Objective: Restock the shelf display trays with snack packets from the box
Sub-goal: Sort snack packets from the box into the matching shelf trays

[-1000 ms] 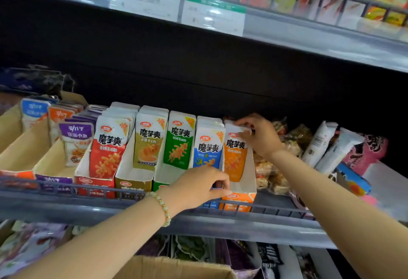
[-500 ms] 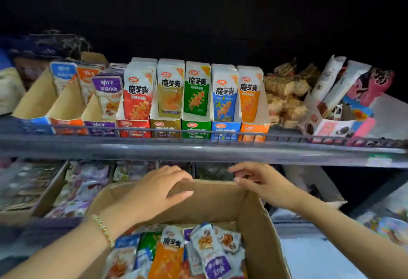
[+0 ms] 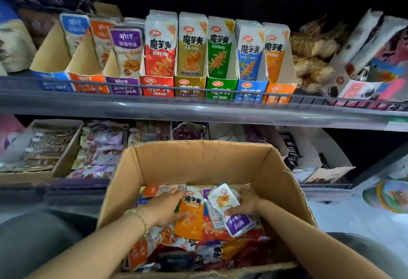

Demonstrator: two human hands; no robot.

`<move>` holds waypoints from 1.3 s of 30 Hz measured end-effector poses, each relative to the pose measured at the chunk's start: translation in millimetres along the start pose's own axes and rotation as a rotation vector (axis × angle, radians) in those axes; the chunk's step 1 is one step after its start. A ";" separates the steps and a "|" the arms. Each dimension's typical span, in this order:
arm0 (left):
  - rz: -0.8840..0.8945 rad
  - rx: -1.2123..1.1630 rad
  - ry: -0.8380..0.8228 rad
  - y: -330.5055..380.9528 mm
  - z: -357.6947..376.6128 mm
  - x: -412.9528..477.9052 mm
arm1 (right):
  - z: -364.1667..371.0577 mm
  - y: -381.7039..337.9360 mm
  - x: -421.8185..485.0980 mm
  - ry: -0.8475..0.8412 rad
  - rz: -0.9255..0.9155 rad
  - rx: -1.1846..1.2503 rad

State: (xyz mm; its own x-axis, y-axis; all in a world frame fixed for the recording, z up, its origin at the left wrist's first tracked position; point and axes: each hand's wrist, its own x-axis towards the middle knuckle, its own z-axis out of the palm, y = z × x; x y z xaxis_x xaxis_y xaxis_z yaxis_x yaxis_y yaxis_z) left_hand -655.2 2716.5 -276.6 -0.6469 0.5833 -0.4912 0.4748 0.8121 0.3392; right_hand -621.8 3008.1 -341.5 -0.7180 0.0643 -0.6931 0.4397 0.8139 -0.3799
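I see both hands down in the box (image 3: 198, 163), on top of the loose packets. My left hand (image 3: 164, 209) lies with its fingers loosely extended. Its thumb and forefinger touch the left edge of an orange packet (image 3: 191, 214), which lies flat between the 2 hands, but nothing is closed around it.

My right hand (image 3: 246, 202) grips a purple packet (image 3: 237, 223), thumb across its face and fingers behind. The packet is tilted, its white end up against the orange packet's right edge. More packets seem to be stacked under it, but I cannot tell how many.

The box's side walls stand close outside both wrists. Its far wall rises bare above the pile, which leaves open room inside toward the back.

The shelf rail (image 3: 198, 110) runs across above the far rim. Behind the rail, 8 trays (image 3: 190, 85) stand side by side, each with packets upright at its front.
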 end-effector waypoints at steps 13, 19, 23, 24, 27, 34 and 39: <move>0.096 -0.714 0.410 23.4 -24.8 6.2 | -36.5 -87.3 -90.2 -0.181 -0.344 0.515; 0.029 -0.831 0.436 -4.4 -65.0 -22.3 | -47.2 -82.7 -82.3 0.037 -0.304 0.694; -0.035 -0.671 0.532 -28.2 -76.7 -36.4 | -31.3 -66.9 -61.8 0.089 -0.042 0.426; -0.038 -0.663 0.563 -30.1 -75.3 -35.8 | -22.2 -66.6 -57.3 0.054 0.001 0.424; 0.020 -0.769 0.565 -28.1 -66.5 -30.2 | -4.1 -75.2 -52.5 0.044 -0.012 0.524; -0.071 -0.753 0.458 -24.7 -60.8 -28.5 | 32.3 -51.3 11.3 0.099 0.052 0.522; 0.017 -0.801 0.526 -16.4 -64.3 -33.8 | 23.5 -64.4 -7.2 0.047 0.010 0.487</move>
State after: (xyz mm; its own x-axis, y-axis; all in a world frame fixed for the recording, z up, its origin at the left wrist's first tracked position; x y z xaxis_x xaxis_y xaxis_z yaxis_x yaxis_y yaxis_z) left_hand -679.5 2684.3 -213.9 -0.9216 0.3678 -0.1241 0.0634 0.4580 0.8867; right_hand -632.2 2941.6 -326.5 -0.7311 0.1053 -0.6740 0.6397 0.4492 -0.6237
